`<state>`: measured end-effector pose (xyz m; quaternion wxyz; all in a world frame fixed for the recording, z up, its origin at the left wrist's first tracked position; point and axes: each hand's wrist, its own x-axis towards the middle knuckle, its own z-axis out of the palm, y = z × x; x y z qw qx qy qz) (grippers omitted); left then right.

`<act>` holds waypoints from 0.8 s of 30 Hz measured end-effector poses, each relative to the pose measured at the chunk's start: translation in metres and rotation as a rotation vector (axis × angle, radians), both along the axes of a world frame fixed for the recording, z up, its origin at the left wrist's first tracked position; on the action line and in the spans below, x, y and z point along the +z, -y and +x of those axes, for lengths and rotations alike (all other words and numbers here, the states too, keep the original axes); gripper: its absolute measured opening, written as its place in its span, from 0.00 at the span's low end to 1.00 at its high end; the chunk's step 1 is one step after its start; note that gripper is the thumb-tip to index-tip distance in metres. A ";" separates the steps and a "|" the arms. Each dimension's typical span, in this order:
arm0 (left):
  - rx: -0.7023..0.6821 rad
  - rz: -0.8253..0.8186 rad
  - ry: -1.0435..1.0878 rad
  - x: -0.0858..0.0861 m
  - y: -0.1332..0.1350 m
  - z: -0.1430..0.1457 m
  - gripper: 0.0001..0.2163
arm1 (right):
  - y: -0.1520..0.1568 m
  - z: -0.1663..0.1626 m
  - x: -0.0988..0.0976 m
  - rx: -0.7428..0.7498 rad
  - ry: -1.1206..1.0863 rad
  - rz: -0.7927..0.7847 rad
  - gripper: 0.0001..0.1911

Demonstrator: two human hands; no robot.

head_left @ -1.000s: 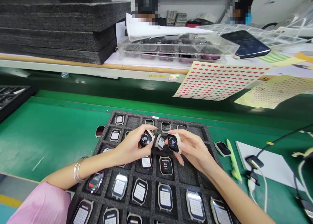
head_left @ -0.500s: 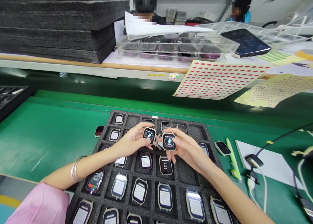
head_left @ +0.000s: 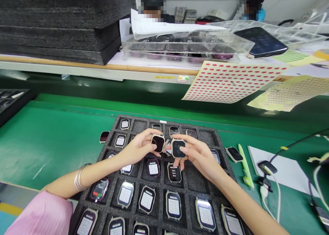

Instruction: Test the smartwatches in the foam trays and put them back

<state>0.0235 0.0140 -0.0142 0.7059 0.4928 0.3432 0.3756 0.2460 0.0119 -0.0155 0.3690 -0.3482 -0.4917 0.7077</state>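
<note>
My fingers are closed on two small watch bodies. My left hand pinches the left watch and my right hand the right watch, side by side above the foam tray. They look light, hard and glass-slick, so I judge the bezel edges the safest hold.

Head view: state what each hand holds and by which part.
The left hand holds a dark-screened watch by its case edges; the right hand holds a second watch likewise, thumb on its screen.
</note>
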 end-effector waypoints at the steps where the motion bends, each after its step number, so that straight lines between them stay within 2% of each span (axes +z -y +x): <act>1: -0.001 -0.002 -0.004 0.000 0.000 0.000 0.16 | 0.000 0.000 0.000 0.000 0.000 0.006 0.20; 7: -0.005 0.016 -0.031 -0.002 0.000 0.001 0.17 | 0.000 0.000 -0.001 0.000 0.005 0.032 0.20; 11: 0.052 0.128 -0.158 -0.009 -0.001 0.001 0.21 | 0.001 -0.001 0.002 0.022 -0.031 0.021 0.24; 14: 0.076 0.207 -0.269 -0.012 0.000 0.000 0.19 | 0.001 -0.001 0.002 0.030 -0.058 0.041 0.22; 17: 0.027 0.263 -0.346 -0.010 0.002 -0.003 0.17 | 0.001 0.002 -0.001 0.056 -0.039 0.065 0.18; 24: 0.052 0.360 -0.390 -0.009 0.005 -0.004 0.19 | 0.001 0.007 -0.004 0.063 -0.023 0.039 0.23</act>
